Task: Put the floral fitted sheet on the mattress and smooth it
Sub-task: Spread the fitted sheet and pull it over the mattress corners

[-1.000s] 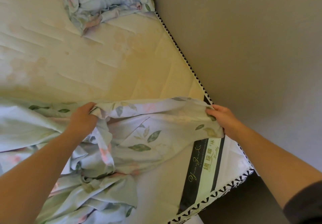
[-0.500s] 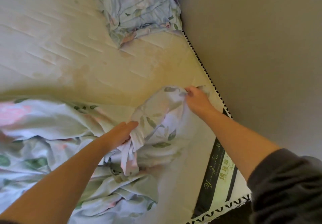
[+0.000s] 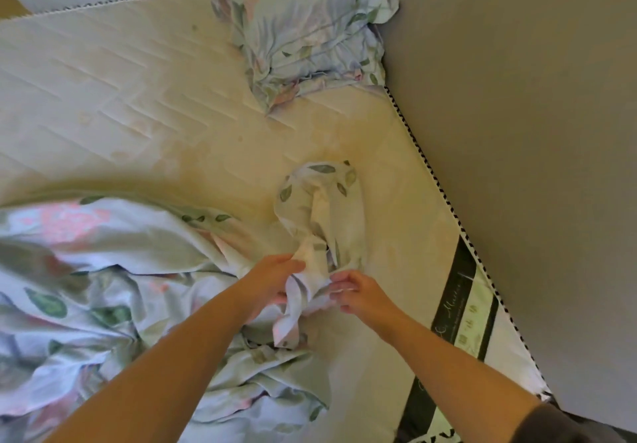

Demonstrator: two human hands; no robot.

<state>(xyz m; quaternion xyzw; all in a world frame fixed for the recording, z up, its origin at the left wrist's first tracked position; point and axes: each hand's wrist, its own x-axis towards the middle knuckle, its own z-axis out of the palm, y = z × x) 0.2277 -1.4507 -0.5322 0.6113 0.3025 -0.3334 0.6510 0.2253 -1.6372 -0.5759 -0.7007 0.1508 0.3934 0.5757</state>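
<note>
The floral fitted sheet (image 3: 103, 263), pale blue with green leaves and pink flowers, lies crumpled over the near left of the bare cream quilted mattress (image 3: 120, 97). A bunched part of the sheet rises in a hump at the middle. My left hand (image 3: 272, 277) grips a fold of this bunch from the left. My right hand (image 3: 358, 292) pinches the same fold from the right. Both hands are close together above the mattress near its right edge.
A pillow (image 3: 303, 28) in matching floral fabric lies at the far right corner of the mattress. A grey wall (image 3: 517, 132) runs along the mattress's right edge, which has black-and-white piping and a dark label strip (image 3: 451, 308). White panels stand behind the far edge.
My right hand has come back from the mattress's right edge to meet my left hand at the middle. The sheet edge that was stretched out has gathered into a bunch.
</note>
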